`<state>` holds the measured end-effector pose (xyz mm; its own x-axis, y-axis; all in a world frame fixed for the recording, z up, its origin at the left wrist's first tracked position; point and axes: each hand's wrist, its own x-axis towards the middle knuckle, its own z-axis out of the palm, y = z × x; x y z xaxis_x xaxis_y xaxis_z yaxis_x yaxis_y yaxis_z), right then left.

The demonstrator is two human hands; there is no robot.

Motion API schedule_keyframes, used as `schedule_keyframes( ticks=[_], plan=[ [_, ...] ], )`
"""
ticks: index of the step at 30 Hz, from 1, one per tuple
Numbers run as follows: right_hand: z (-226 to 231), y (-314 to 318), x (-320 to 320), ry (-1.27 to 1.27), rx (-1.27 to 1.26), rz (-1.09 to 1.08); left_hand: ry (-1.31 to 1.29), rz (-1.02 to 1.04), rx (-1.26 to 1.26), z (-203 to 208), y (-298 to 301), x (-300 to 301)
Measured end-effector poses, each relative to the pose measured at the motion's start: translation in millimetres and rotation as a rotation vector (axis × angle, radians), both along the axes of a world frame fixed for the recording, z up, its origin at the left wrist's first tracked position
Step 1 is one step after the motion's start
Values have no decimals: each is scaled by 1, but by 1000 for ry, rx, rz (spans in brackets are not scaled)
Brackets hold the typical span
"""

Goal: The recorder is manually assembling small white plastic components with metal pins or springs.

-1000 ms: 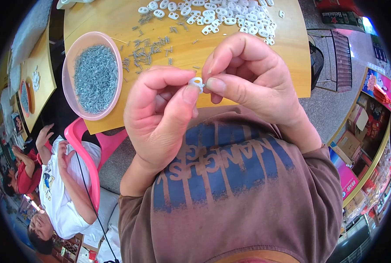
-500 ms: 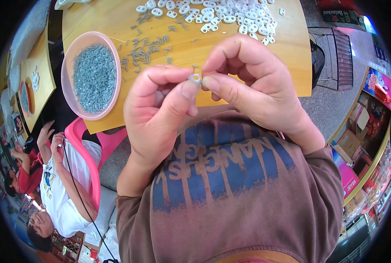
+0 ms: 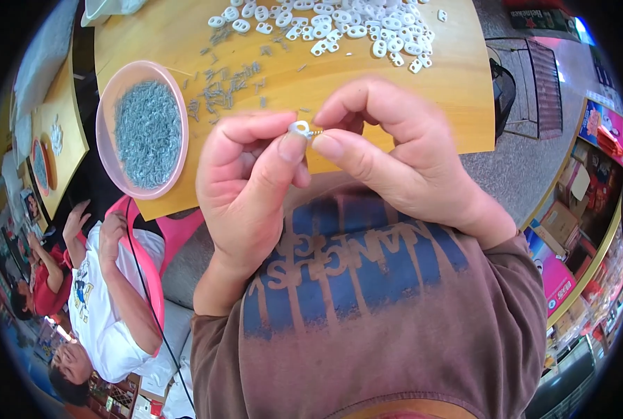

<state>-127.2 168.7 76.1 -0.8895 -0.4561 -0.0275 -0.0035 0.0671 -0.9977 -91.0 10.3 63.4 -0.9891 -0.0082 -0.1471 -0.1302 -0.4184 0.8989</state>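
My left hand [image 3: 252, 164] is closed, its thumb and index finger pinching a small white plastic cord-lock piece [image 3: 299, 128] with a hole through it. A thin metal spring [image 3: 316, 133] sticks out from the right side of that piece. My right hand [image 3: 395, 143] has its thumb and index fingertips closed at the spring's outer end. Both hands are raised over the table's near edge, in front of my chest. How deep the spring sits in the piece is hidden by the fingers.
A pink bowl [image 3: 183, 133] full of small springs stands left on the wooden table [image 3: 458, 98]. Loose springs [image 3: 217, 91] lie beside it, and white two-hole cord-lock pieces [image 3: 395, 31] are heaped at the far side. A person [image 3: 109, 300] sits at the left by a pink chair [image 3: 156, 279].
My hands have drawn slightly apart, and the spring now shows between them. The view has shifted a little. The seated person's hands have moved.
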Motion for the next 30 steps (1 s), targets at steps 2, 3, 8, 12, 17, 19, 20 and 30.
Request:
schedule_keyframes(
  ticks=[2,3,8,12,17,19,20,30],
  plan=[
    [-5,1,-1,82,28,-6,33,-11,-9,-2,3,0],
    [-8,1,-1,157,50,-3,25,-7,-22,-3,3,2],
    [-18,0,4,117,78,-19,-71,18,-18,-14,4,10],
    [-27,3,7,-32,25,-32,-184,-7,88,-21,5,10],
    [-31,32,1,97,249,-128,-231,24,75,-24,12,5],
    [-46,54,-19,514,446,-304,-194,1,79,-26,12,4],
    [-53,66,-28,516,446,-306,-196,7,71,-26,12,5],
    [-71,91,-54,759,786,-327,-208,9,76,-24,17,4]
  ],
)
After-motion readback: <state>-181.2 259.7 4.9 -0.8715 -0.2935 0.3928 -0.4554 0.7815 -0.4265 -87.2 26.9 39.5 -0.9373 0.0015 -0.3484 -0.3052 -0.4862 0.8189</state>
